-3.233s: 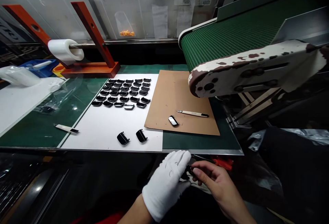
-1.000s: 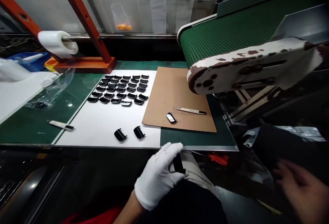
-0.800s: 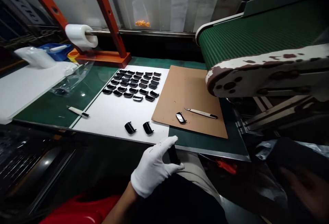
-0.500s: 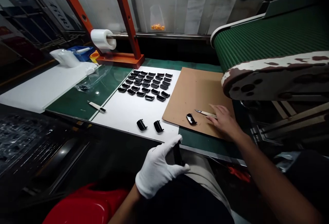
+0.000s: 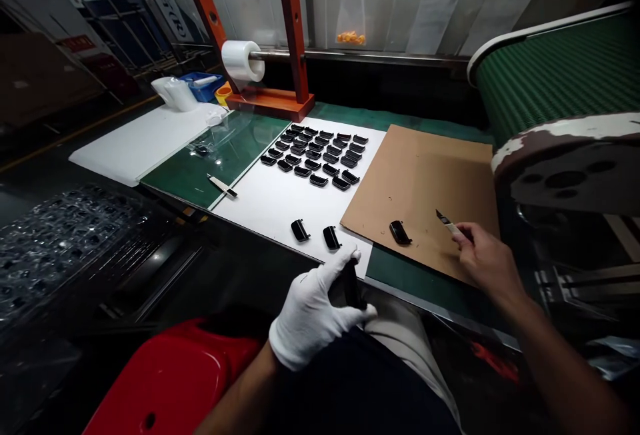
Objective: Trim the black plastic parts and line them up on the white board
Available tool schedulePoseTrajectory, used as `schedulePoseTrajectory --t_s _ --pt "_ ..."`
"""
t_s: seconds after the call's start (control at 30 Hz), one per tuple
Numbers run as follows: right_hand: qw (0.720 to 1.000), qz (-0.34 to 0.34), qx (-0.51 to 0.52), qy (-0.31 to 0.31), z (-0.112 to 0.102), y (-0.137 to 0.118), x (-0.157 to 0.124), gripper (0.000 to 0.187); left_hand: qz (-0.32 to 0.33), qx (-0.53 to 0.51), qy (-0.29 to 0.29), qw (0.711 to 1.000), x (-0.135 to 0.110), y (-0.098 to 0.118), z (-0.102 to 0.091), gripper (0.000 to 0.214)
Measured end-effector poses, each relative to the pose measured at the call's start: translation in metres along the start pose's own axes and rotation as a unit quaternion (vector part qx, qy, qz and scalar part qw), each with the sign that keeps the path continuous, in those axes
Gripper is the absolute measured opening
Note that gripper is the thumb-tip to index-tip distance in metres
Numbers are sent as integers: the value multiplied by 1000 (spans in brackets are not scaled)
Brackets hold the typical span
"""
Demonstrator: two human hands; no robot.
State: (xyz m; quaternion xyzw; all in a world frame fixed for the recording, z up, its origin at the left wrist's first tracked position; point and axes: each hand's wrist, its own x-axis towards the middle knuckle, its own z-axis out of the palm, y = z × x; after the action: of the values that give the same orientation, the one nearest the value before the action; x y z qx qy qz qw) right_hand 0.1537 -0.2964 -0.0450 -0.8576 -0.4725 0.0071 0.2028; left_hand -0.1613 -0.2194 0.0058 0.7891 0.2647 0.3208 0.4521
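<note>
The gloved left hand grips a glossy black trim piece just in front of the kraft cardboard sheet. The bare right hand pinches a craft knife above that sheet; keep its blade angled away from the hand.

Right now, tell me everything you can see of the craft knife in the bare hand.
The craft knife is slim, with a pale cream handle and a short, pointed, dark metal blade. It is tilted, its tip pointing up and to the left, over the brown cardboard sheet. The bare right hand grips the handle, hiding its rear part. Whether the tip touches the sheet cannot be told.
</note>
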Motion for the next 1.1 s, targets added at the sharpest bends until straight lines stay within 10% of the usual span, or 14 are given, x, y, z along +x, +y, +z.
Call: schedulePoseTrajectory --t_s 0.63,0.83,1.1 --pt "944 -175 177 -219 -86 -106 -78 30 144 93 -32 985 7 24 9 75" --pt "946 -309 23 -99 -87 -124 -93 52 124 18 -71 990 4 28 13 78" --pt "946 -316 -41 -65 -92 -129 -92 56 102 -71 -122 985 3 29 18 84"
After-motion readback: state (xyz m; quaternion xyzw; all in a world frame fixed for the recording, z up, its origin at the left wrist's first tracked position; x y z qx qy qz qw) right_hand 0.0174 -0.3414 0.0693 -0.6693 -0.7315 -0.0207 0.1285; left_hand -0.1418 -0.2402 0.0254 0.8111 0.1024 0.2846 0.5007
